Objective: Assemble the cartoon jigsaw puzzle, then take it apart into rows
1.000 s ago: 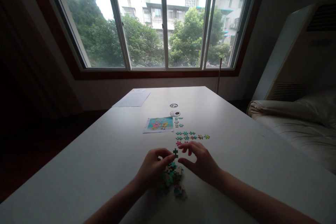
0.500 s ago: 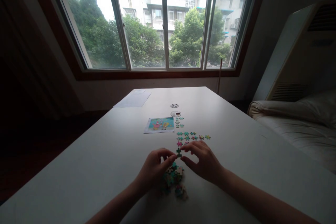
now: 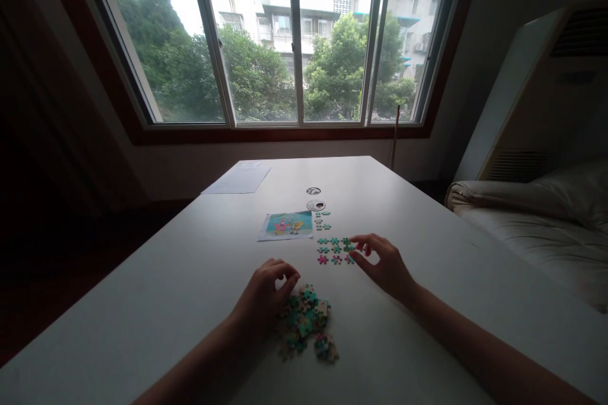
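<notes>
A dark green jigsaw puzzle piece [image 3: 348, 249] is between the thumb and index finger of my right hand [image 3: 386, 266], over the right part of the sorted pieces. Rows of spaced-out puzzle pieces [image 3: 323, 250] lie on the white table [image 3: 190, 304]; my right fingers hide some of them. My left hand [image 3: 268, 288] is closed, thumb and index tips together, with nothing visible in them. Just right of it is a heap of loose pieces [image 3: 304, 319], mostly green, some with tan backs up.
A picture sheet with cartoon figures [image 3: 287, 226] lies beyond my left hand. Behind the pieces are two round items [image 3: 316, 205]. White paper [image 3: 240, 178] rests at the far left corner. A sofa [image 3: 522, 215] stands right of the table.
My hands have moved apart. The right one has carried the dark green piece forward and right, to the rows; the left one has drawn back leftward, uncovering more of the heap.
</notes>
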### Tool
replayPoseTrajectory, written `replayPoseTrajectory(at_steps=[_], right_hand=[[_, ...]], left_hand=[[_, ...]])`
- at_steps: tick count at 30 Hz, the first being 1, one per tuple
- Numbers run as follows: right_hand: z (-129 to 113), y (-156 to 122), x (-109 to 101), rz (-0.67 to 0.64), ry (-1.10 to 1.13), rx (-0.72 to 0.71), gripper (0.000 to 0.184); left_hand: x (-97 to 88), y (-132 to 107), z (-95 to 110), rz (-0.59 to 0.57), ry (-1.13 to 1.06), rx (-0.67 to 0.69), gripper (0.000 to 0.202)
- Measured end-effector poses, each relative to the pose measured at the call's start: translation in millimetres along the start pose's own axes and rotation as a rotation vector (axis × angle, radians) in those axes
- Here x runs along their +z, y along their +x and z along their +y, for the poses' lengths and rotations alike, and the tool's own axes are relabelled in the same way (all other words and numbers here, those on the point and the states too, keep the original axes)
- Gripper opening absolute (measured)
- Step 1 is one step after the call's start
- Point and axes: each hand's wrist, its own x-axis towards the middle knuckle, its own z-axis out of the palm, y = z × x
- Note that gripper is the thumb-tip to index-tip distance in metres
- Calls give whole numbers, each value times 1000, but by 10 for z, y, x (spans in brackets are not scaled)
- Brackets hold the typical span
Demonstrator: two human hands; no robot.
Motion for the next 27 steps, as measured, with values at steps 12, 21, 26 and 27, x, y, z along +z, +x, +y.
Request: replayPoseTrajectory(at_steps=[12, 21, 26, 27], right_hand=[[258, 485, 99, -231, -103, 103, 24], [636, 847, 391, -417, -122, 268, 26], [696, 856, 478, -441, -140, 289, 29], [700, 860, 486, -442, -142, 291, 29]], left_hand=[[-11, 22, 6, -9, -33, -57, 24], [-40, 33, 24, -21, -52, -64, 22], [-27, 37, 10, -19, -65, -72, 21], [-25, 38, 5, -20, -64, -71, 22]])
